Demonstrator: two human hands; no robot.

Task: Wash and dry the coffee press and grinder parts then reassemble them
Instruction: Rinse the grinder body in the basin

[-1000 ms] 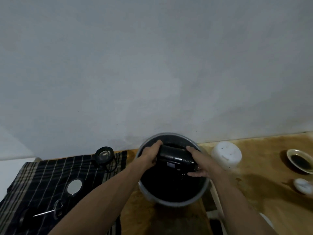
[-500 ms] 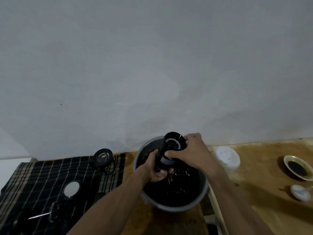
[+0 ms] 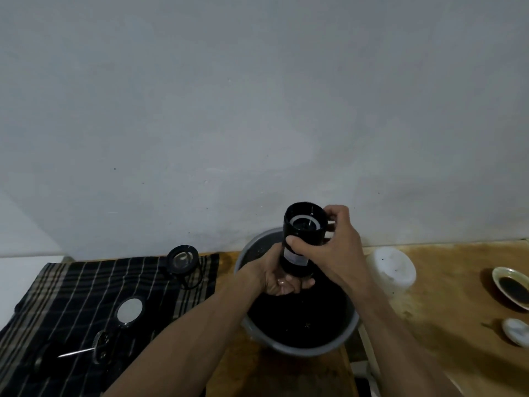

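Both hands are holding the black grinder body (image 3: 304, 242) upright above the grey basin (image 3: 342, 343), its open top facing the camera with a pale ring showing inside. The right hand (image 3: 329, 253) is wrapping around the upper part from the 3 o'clock side, thumb pressing across the front — fingers curling behind the rim. The left hand (image 3: 274, 277) is cupping the base from 7 o'clock, palm up, fingers closing under the cylinder. The basin is sitting on the wooden counter (image 3: 446, 308) and is holding dark water.

At 9 o'clock of the basin a dark striped cloth (image 3: 71, 299) is lying flat, carrying the glass carafe (image 3: 183, 260) at its far edge, a round disc (image 3: 129, 308) nearer, and the plunger rod with mesh filter (image 3: 94, 346) nearest. At 3 o'clock a white lid (image 3: 392, 270) is resting just beside the basin; well beyond it, a dish of dark liquid (image 3: 512, 286) is sitting.
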